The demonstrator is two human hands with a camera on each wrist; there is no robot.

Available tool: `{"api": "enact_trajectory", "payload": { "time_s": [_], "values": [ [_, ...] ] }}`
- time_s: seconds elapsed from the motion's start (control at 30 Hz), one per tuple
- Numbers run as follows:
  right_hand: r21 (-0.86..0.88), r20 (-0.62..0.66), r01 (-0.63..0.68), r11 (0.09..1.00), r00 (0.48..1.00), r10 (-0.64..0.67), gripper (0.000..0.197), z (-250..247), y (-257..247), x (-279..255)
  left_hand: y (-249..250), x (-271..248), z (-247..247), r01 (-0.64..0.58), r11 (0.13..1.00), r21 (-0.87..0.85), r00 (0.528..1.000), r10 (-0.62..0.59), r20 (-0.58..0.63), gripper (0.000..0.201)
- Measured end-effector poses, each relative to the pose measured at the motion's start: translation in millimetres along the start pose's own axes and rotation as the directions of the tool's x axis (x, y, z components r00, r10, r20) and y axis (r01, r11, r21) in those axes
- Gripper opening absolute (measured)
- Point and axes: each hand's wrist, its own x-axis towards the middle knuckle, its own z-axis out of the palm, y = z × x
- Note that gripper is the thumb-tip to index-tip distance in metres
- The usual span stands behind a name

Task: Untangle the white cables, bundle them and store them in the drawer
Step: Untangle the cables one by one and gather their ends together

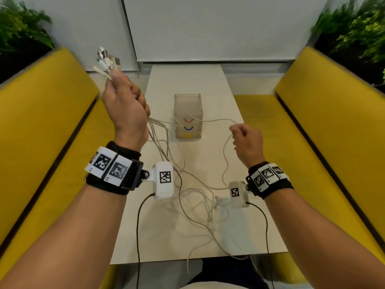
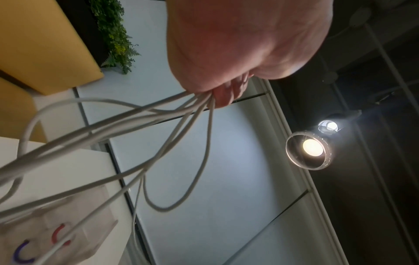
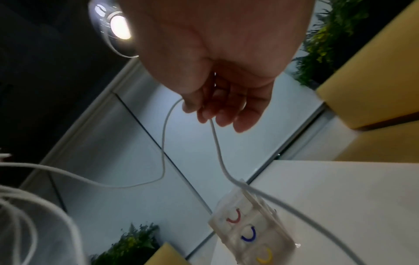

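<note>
Several loops of cable (image 1: 200, 205) are lying in a knot on the surface (image 1: 260, 236) right in front of us, so we're nowhere near bundling yet. One strand trails off the near edge toward our lap, and we'd guess that's the first thing to snag or slide off if we keep pulling up.

Our right hand (image 1: 246, 140) is pinching a single strand that runs across to the left, with the rest of it dropping back into the pile. If we tug that sideways while the knot is tight, it'll probably just cinch harder.

Our left hand (image 1: 125, 107) is up high, fist curled round a whole bunch of strands, plugs (image 1: 105, 61) sticking out the top. Loosen that grip and they all drop back into the mess.

Farther out sits the drawer box (image 1: 187, 116), all three drawers looking closed. A strand crosses in front of it; can't tell if it touches, but a hard yank could drag or tip it.
</note>
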Motion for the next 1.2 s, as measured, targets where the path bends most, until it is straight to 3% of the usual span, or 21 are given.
{"api": "enact_trajectory", "payload": {
  "time_s": [0.13,0.2,0.27,0.37,0.43,0.47,0.53,0.6,0.63,0.7,0.8,0.87,0.93,1.07,1.2],
  "values": [
    [-0.21,0.15,0.136,0.968,0.983,-0.106,0.023,7,0,-13,-14,-7,3,0.036,0.999,0.012,0.999,-0.037,0.038,0.039],
    [-0.409,0.359,0.102,0.907,0.931,0.057,0.023,13,21,-22,-22,-10,3,0.062,0.998,0.012,0.997,-0.062,0.054,0.039],
    [-0.602,0.492,0.084,0.794,0.822,0.286,0.02,16,42,-34,-27,-12,3,0.081,0.997,0.018,0.994,-0.082,0.069,0.04],
    [-0.721,0.482,0.058,0.69,0.758,0.439,0.018,12,54,-46,-32,-14,3,0.104,0.994,0.023,0.991,-0.106,0.082,0.04],
    [-0.743,0.464,0.052,0.667,0.758,0.458,0.036,10,49,-46,-37,-14,3,0.122,0.992,0.027,0.988,-0.124,0.097,0.041],
    [-0.711,0.454,0.025,0.703,0.78,0.431,0.047,8,42,-44,-40,-15,3,0.127,0.991,0.032,0.985,-0.13,0.113,0.042],
    [-0.505,0.417,-0.023,0.863,0.869,0.267,0.058,7,16,-38,-45,-17,5,0.136,0.99,0.034,0.978,-0.14,0.155,0.044],
    [-0.154,0.338,-0.034,0.988,0.937,0.084,0.05,5,-25,-32,-50,-20,8,0.162,0.986,0.024,0.967,-0.164,0.193,0.044],
    [0.03,0.326,-0.046,0.998,0.945,0.034,0.04,5,-48,-32,-52,-23,11,0.178,0.984,0.019,0.961,-0.178,0.212,0.043],
    [0.27,0.392,-0.075,0.96,0.919,-0.038,0.03,9,-89,-36,-58,-31,17,0.204,0.979,0.018,0.947,-0.202,0.249,0.043],
    [0.41,0.546,-0.1,0.907,0.823,-0.156,0.042,34,-111,-48,-72,-38,22,0.246,0.969,0.003,0.94,-0.239,0.245,0.045],
    [0.464,0.55,-0.141,0.875,0.82,-0.16,0.042,50,-105,-55,-84,-38,19,0.306,0.952,-0.028,0.934,-0.294,0.205,0.039],
    [0.46,0.559,-0.174,0.871,0.819,-0.131,0.04,58,-93,-57,-96,-37,13,0.376,0.925,-0.052,0.91,-0.358,0.209,0.032],
    [0.316,0.674,-0.187,0.93,0.735,-0.081,0.042,59,-63,-53,-114,-47,2,0.49,0.871,0.024,0.845,-0.481,0.233,0.035],
    [0.252,0.753,-0.243,0.937,0.657,-0.033,0.03,58,-41,-47,-130,-48,-6,0.449,0.887,0.105,0.838,-0.459,0.294,0.038]
  ]
}}
